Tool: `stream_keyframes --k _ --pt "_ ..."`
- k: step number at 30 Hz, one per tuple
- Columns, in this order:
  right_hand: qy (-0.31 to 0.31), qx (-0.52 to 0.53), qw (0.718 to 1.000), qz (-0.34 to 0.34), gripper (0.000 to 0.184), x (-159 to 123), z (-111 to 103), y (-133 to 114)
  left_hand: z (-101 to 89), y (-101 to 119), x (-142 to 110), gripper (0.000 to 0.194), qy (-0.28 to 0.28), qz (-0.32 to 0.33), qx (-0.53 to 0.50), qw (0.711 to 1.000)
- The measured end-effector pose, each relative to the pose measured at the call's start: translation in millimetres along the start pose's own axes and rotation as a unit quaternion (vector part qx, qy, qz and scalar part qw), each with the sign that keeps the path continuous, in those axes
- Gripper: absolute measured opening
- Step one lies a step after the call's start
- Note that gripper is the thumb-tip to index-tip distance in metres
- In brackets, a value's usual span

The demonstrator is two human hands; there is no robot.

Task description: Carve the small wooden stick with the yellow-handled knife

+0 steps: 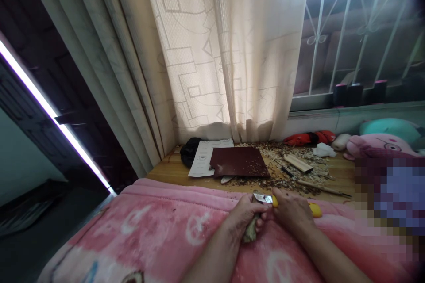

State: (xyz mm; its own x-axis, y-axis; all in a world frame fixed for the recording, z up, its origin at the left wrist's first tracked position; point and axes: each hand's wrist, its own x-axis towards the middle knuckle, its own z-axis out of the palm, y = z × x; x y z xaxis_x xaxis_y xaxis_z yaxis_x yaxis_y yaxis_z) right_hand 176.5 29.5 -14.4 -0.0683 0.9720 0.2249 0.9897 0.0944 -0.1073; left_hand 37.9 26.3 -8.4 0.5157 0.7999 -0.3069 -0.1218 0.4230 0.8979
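Wood shavings litter a pale wooden counter beyond both grips. A dark red sheet of sandpaper overlaps a printed paper there, beside a black bag, a wooden block and a slim carving tool. Cream patterned curtains hang straight ahead of the grips, a barred window sits up to their right, and plush toys sit on the counter further right. Pink fleece blanket spreads under both forearms. The left grip curls closed around a pale piece of wood, which juts out below it. The right grip presses closed on a yellow-handled knife, its steel blade pointing across to the left grip. A yellow object lies on the blanket just right of the right grip.
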Motion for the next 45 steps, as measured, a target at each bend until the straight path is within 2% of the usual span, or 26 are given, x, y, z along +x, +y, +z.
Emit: stream_keyframes --k 9,21,26,30,35,40,45 --pt "0.025 0.009 0.999 -0.019 0.013 1.4 12.6 6.7 5.7 4.1 -6.8 0.028 0.021 -0.027 -0.01 0.999" --pt "0.028 0.011 0.999 -0.024 0.015 2.1 12.7 8.7 10.9 16.6 -13.2 0.03 -0.038 -0.053 -0.023 0.998" --pt "-0.005 0.001 0.999 0.036 0.016 10.3 10.8 21.5 3.2 11.2 -12.7 0.021 -0.044 -0.074 -0.018 0.996" --pt "0.002 -0.003 0.999 0.048 0.017 12.2 8.2 26.8 -0.2 5.1 -11.3 0.016 -0.017 -0.074 -0.028 0.997" --pt "0.022 0.006 1.0 0.021 0.016 8.3 8.0 21.1 -0.4 0.3 -7.7 0.025 0.018 -0.047 -0.047 0.998" --pt "0.044 0.024 0.999 -0.017 0.015 4.9 10.1 18.2 -2.0 -1.4 -6.6 0.024 0.061 -0.039 -0.016 0.997" --pt "0.043 0.034 0.998 -0.038 0.013 2.5 8.4 16.2 -3.6 -2.4 -5.7 0.024 0.057 -0.036 0.005 0.998"
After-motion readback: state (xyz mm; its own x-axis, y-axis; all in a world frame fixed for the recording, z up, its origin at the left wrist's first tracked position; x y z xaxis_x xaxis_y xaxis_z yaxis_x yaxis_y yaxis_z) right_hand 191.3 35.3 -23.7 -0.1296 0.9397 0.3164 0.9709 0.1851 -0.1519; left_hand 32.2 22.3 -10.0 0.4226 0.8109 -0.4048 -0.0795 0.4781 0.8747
